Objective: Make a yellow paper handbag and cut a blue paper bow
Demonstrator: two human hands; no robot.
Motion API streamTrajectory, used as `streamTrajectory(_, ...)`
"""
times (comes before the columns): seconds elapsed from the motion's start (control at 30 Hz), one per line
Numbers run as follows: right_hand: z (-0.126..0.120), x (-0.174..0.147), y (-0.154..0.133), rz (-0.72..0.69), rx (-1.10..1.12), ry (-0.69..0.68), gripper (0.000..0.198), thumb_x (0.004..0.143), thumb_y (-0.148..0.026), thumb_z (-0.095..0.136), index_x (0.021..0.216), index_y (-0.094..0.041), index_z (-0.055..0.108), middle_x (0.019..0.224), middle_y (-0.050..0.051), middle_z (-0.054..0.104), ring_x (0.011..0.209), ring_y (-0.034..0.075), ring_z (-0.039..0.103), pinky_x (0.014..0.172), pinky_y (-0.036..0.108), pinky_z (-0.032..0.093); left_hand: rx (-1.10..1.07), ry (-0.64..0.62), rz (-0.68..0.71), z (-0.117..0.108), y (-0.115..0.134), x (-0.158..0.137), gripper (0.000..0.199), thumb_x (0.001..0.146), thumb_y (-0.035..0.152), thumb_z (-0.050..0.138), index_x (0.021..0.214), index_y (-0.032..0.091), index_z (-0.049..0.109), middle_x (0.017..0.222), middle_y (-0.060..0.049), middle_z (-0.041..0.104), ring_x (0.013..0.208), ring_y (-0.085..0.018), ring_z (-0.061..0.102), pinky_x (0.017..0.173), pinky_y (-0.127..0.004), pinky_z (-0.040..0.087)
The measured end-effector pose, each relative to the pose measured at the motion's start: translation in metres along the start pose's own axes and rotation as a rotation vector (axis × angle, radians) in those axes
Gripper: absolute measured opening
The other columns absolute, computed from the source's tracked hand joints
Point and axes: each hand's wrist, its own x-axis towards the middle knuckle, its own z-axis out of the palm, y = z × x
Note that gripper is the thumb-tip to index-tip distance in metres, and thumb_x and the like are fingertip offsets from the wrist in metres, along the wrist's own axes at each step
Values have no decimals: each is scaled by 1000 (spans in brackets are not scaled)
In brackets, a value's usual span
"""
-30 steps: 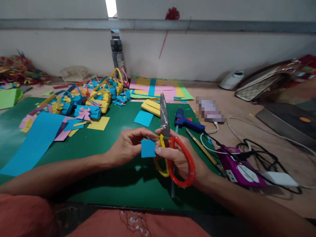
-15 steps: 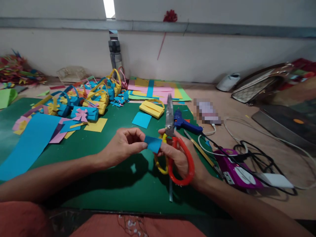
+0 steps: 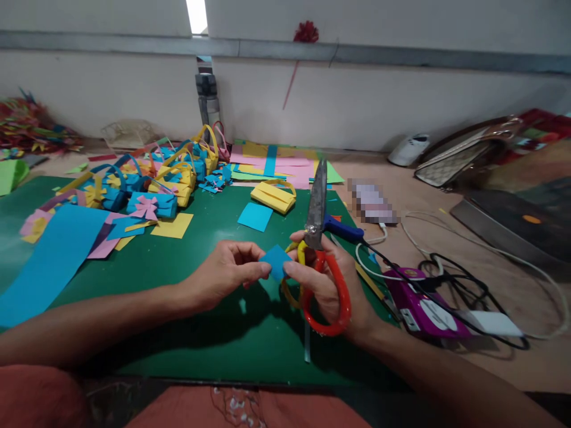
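Note:
A small blue paper square (image 3: 276,260) is held up between my two hands, one corner pointing away from me. My left hand (image 3: 232,267) pinches its left corner between thumb and fingers. On the other side, my right hand (image 3: 330,282) grips the right corner with the thumb. Scissors (image 3: 317,205) with red and yellow handles also hang on the right hand, blades shut and pointing up and away. Beyond the hands lie a blue paper piece (image 3: 255,216) and a yellow paper bag (image 3: 273,196) with a handle.
Several small paper bags (image 3: 154,205) with bows stand at the left on the green mat (image 3: 187,345), behind a long blue strip (image 3: 53,261). A blue glue gun (image 3: 343,229) lies beyond my right hand. Rightward are a purple power box (image 3: 423,303), cables and a phone (image 3: 373,201).
The blue paper has turned so a corner now points up and away. The scissors have tilted slightly rightward. Both hands still hold the paper.

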Motion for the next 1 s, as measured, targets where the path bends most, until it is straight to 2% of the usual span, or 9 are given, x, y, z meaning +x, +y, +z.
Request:
streamTrajectory(0.2,3,-5,0,79,23,-51,35,64,-25,71,94,-23,52,69,-6,51,53,8,47,48,21,39,-18,11,95,-1,-4,-2,19,74,30,63,68,15,54,56,3,55,50,-7,47,53,-21,38)
streamTrajectory(0.43,2,-5,-1,41,12,-49,34,68,-26,69,96,-23,50,68,-6,52,49,7,46,44,21,39,39,-20,58,1,-4,-3,20,73,32,63,66,15,54,55,2,56,48,-7,46,49,-20,36)
streamTrajectory(0.77,1,-3,3,-5,3,-2,32,69,-25,69,95,-22,51,71,-5,54,55,8,48,51,22,39,28,-100,-55,6,-3,-3,19,68,29,66,62,14,56,56,0,58,49,-7,47,49,-20,39)
streamTrajectory(0.9,1,-3,4,-16,-5,-6,33,68,-27,70,95,-23,51,71,-5,54,52,8,48,48,21,39,11,-30,-9,5,-4,-2,18,66,27,68,63,14,56,59,0,61,50,-7,49,50,-20,40)
streamTrajectory(1.0,-1,-4,3,-25,-12,-16,35,67,-30,72,95,-24,51,71,-5,55,52,8,48,47,22,40,51,54,66,2,-6,0,13,65,23,69,63,14,60,54,2,57,48,-7,47,48,-19,39)
